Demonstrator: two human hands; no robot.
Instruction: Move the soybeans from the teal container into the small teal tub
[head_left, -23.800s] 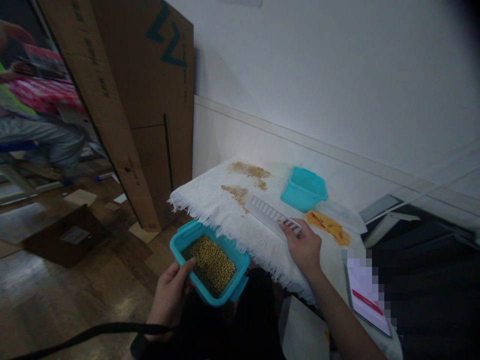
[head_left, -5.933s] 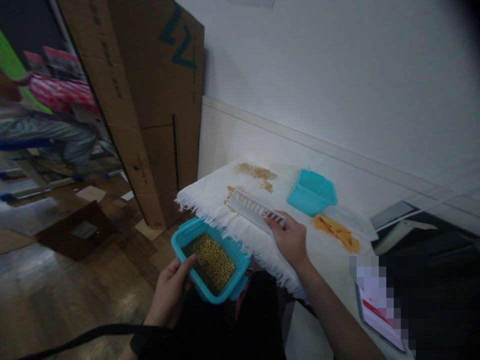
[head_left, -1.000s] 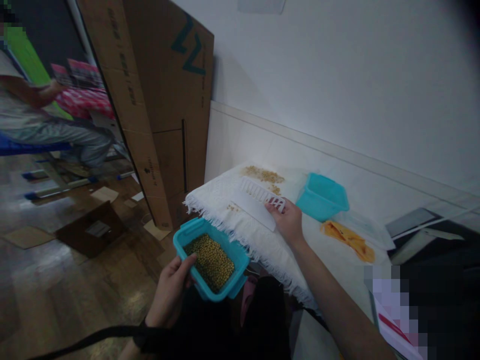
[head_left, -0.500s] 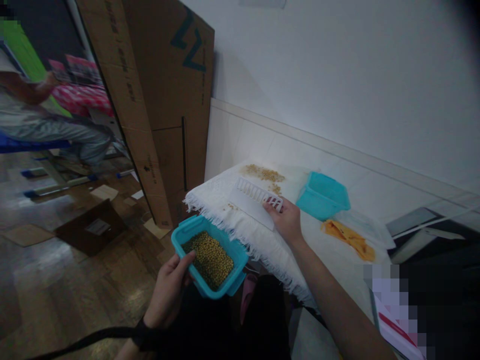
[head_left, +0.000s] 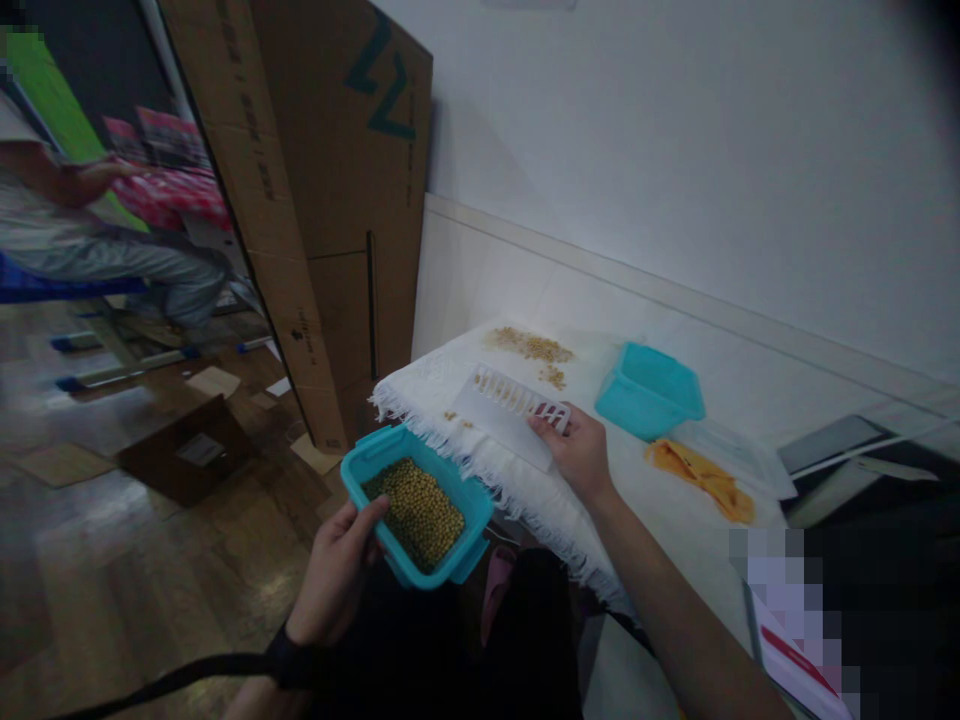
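Observation:
My left hand [head_left: 339, 575] grips the near corner of a teal plastic box of yellow-green beans [head_left: 417, 510], held just below the fringed edge of a white towel [head_left: 540, 480]. My right hand [head_left: 577, 455] holds one end of a flat white slotted scraper [head_left: 510, 408], whose blade lies on the towel near that edge. A few loose beans [head_left: 452, 416] lie on the towel just left of the blade. A larger scatter of beans [head_left: 531, 346] lies at the towel's far side.
A second, empty teal box [head_left: 649, 390] stands behind my right hand, with a clear lid [head_left: 731, 460] and an orange cloth [head_left: 705, 478] beside it. Tall cardboard sheets [head_left: 315, 200] lean against the wall at left. Another person [head_left: 90, 240] sits far left. A small box [head_left: 187, 450] lies on the wooden floor.
The scraper has slid toward the towel's near edge with my right hand. The bean box has risen slightly toward the fringe.

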